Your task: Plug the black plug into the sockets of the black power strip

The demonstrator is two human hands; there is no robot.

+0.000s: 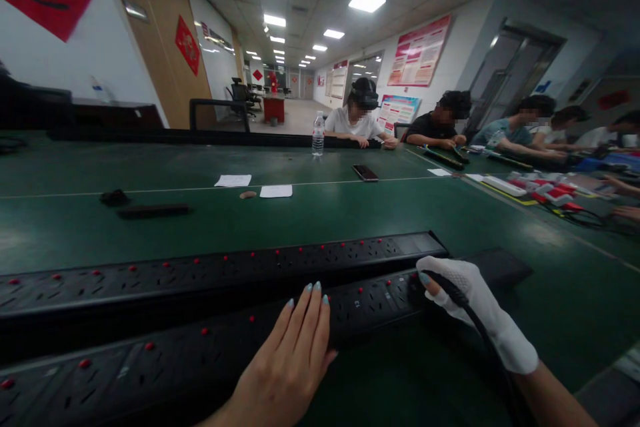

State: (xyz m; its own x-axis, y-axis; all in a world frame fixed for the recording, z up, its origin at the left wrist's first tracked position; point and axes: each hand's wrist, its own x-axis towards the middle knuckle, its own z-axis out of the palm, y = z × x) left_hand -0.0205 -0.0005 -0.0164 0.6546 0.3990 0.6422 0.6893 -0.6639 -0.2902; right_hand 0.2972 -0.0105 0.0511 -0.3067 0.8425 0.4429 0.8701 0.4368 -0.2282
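Observation:
Two long black power strips with red switches lie side by side across the green table in front of me. My left hand (295, 353) lies flat, fingers together and stretched out, on the nearer power strip (165, 357). My right hand (467, 303), in a white glove, is closed on a black plug (425, 287) at a socket near the right end of that strip. The plug's black cable (493, 353) runs back along my right forearm. The farther power strip (225, 270) lies just behind, untouched.
Farther off on the green table (350, 213) lie white paper slips (233, 180), a phone (365, 173), a water bottle (318, 134) and small dark objects (150, 211). Several people sit along the far and right sides, with red and white parts (543, 190) before them.

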